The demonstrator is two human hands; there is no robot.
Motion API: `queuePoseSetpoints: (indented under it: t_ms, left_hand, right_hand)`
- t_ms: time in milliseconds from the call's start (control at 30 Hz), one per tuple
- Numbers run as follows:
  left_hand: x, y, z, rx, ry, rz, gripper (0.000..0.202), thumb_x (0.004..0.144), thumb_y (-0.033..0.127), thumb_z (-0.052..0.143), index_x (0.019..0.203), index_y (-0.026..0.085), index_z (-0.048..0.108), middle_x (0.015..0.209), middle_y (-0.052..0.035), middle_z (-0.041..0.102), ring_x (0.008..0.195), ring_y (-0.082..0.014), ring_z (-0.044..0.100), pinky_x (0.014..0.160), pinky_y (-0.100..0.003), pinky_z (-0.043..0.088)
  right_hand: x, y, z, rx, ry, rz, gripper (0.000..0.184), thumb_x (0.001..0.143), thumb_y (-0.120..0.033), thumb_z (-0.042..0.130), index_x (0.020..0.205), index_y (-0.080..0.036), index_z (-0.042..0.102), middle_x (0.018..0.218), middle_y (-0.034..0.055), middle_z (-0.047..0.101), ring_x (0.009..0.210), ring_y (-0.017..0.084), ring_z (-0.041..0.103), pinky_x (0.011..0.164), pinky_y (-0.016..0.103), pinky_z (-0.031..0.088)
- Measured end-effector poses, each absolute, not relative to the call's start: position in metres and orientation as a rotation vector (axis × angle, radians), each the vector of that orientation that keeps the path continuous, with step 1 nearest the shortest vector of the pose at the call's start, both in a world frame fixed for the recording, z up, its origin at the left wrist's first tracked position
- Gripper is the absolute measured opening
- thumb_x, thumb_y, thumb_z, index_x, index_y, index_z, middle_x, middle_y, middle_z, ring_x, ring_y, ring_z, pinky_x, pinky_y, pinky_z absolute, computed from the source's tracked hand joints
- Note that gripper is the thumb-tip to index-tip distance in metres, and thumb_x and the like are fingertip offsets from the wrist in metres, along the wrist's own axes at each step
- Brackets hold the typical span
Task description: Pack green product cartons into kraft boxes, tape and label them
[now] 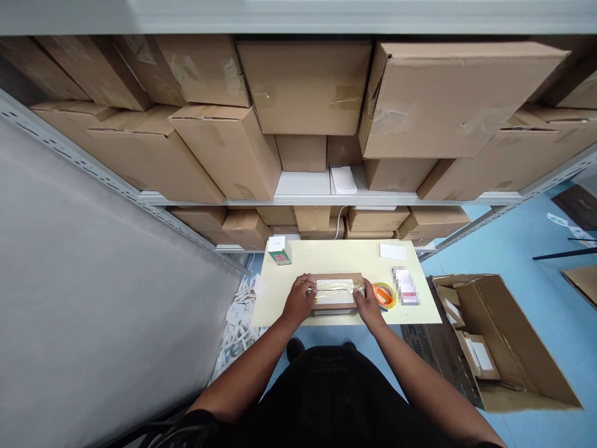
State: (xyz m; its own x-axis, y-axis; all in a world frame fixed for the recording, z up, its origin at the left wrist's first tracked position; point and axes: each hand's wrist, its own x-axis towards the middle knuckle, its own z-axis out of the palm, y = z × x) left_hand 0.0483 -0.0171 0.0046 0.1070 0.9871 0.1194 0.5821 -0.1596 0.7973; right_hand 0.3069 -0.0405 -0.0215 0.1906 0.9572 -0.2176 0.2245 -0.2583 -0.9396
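Note:
A small cardboard box lies near the front edge of the pale yellow table, with clear tape running along its top over white paper or labels. My left hand grips the left end of the box, fingers bent over its top edge. At the opposite end, my right hand holds the box with the thumb on the taped top. Just right of that hand sits an orange tape dispenser with a yellow roll. A blue pen-like thing is partly visible beneath it.
A white and green small box stands at the table's back left. White paper and a blurred item lie at the right. Shelves of cardboard boxes rise behind. An open carton stands right; paper scraps lie left.

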Motion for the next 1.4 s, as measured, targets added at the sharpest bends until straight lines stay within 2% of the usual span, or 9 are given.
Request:
queuePoseSetpoints:
  t_ms: [100, 200, 567, 733, 900, 1000, 1133, 1267, 1400]
  left_hand:
    - [0.051, -0.018, 0.003, 1.811, 1.533, 0.885, 0.011, 0.093, 0.021, 0.058, 0.096, 0.021, 0.069, 0.136, -0.0104, 0.06, 0.132, -0.0268, 0.056, 0.115, -0.049, 0.047]
    - [0.051, -0.019, 0.001, 1.858, 1.522, 0.863, 0.013, 0.095, 0.025, 0.057, 0.099, 0.022, 0.069, 0.139, -0.0104, 0.059, 0.135, -0.0269, 0.054, 0.116, -0.05, 0.046]
    - [0.03, -0.016, -0.038, 2.005, 1.448, 0.836, 0.015, 0.096, 0.025, 0.056, 0.101, 0.023, 0.069, 0.134, -0.0102, 0.063, 0.139, -0.0276, 0.053, 0.119, -0.054, 0.046]
    - [0.021, -0.021, -0.049, 2.004, 1.494, 0.862, 0.027, 0.097, 0.025, 0.054, 0.119, 0.025, 0.068, 0.134, -0.0103, 0.063, 0.139, -0.0291, 0.052, 0.121, -0.058, 0.043]
    - [0.021, -0.023, -0.051, 2.051, 1.465, 0.839, 0.026, 0.096, 0.023, 0.055, 0.117, 0.025, 0.069, 0.131, -0.0103, 0.063, 0.142, -0.0314, 0.048, 0.121, -0.061, 0.041]
    - [0.022, -0.026, -0.05, 2.057, 1.474, 0.842, 0.025, 0.096, 0.022, 0.055, 0.117, 0.027, 0.069, 0.13, -0.0097, 0.064, 0.144, -0.0317, 0.046, 0.121, -0.061, 0.039]
    - [0.023, -0.029, -0.045, 2.115, 1.497, 0.8, 0.03, 0.095, 0.02, 0.057, 0.12, 0.03, 0.069, 0.133, -0.0102, 0.064, 0.14, -0.035, 0.048, 0.118, -0.061, 0.037]
    - [0.026, -0.031, -0.038, 2.324, 1.482, 0.552, 0.038, 0.094, 0.011, 0.052, 0.124, 0.025, 0.069, 0.127, -0.0139, 0.067, 0.118, -0.0349, 0.06, 0.105, -0.055, 0.045]
    - [0.035, -0.031, -0.028, 2.52, 1.469, 0.288, 0.04, 0.094, 0.008, 0.048, 0.128, 0.021, 0.066, 0.119, -0.0139, 0.067, 0.106, -0.0306, 0.061, 0.096, -0.047, 0.048]
  right_hand:
    - [0.307, -0.042, -0.027, -1.692, -1.131, 1.056, 0.082, 0.092, -0.059, 0.055, 0.16, -0.019, 0.034, 0.157, 0.0128, 0.05, 0.147, 0.028, 0.045, 0.123, 0.046, 0.033]
    - [0.307, -0.044, -0.03, -1.724, -1.176, 0.99, 0.077, 0.095, -0.063, 0.048, 0.158, -0.018, 0.041, 0.16, 0.0131, 0.047, 0.151, 0.028, 0.039, 0.126, 0.047, 0.027]
    - [0.29, -0.045, -0.044, -1.704, -1.404, 0.839, 0.069, 0.098, -0.05, 0.047, 0.157, -0.015, 0.041, 0.159, 0.0171, 0.046, 0.151, 0.032, 0.039, 0.125, 0.052, 0.031]
    - [0.282, -0.046, -0.067, -1.727, -1.387, 0.936, 0.072, 0.096, -0.052, 0.047, 0.156, -0.013, 0.04, 0.158, 0.0192, 0.046, 0.151, 0.031, 0.039, 0.123, 0.05, 0.035]
    - [0.282, -0.049, -0.074, -1.737, -1.387, 0.944, 0.073, 0.093, -0.052, 0.052, 0.153, -0.013, 0.041, 0.157, 0.0197, 0.046, 0.148, 0.032, 0.043, 0.119, 0.05, 0.039]
    - [0.299, -0.05, -0.07, -1.714, -1.379, 0.986, 0.063, 0.094, -0.052, 0.052, 0.147, -0.018, 0.05, 0.15, 0.0159, 0.055, 0.14, 0.031, 0.051, 0.117, 0.05, 0.041]
    - [0.348, -0.052, -0.074, -1.824, -1.447, 0.765, 0.041, 0.091, -0.047, 0.056, 0.121, -0.022, 0.069, 0.128, 0.0141, 0.069, 0.13, 0.034, 0.056, 0.116, 0.053, 0.037]
    - [0.383, -0.049, -0.088, -2.241, -1.694, 0.574, 0.032, 0.081, -0.041, 0.069, 0.107, -0.022, 0.071, 0.112, 0.0149, 0.071, 0.122, 0.037, 0.058, 0.106, 0.054, 0.04]
    - [0.379, -0.039, -0.088, -2.551, -1.917, 0.563, 0.024, 0.092, -0.037, 0.058, 0.102, -0.018, 0.069, 0.106, 0.0156, 0.073, 0.119, 0.035, 0.059, 0.1, 0.05, 0.04]
